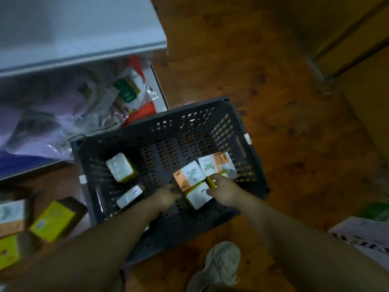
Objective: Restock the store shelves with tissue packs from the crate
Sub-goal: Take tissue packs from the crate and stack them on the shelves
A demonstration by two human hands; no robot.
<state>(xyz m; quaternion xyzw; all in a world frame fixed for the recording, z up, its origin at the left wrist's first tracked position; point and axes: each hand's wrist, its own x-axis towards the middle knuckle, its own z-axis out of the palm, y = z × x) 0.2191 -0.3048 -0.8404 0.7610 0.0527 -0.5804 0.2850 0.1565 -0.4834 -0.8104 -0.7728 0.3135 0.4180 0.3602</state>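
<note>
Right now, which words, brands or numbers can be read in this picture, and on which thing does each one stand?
"Facial": on the orange-and-white tissue pack in the crate.
"Facial": on the second orange-and-white pack beside it, printed sideways.
Green-and-white bag on the low shelf: large white letters, too blurred to read.
Small white tag on the crate rim: too small to read.
Yellow packs at the left: blurred.

I see the dark slatted crate (168, 131) sitting on the floor, holding two orange-and-white "Facial" tissue packs (190, 174) side by side at its right, yellow-edged white packs (197, 196) just below them, and two more (121, 167) lying apart at its left.
</note>
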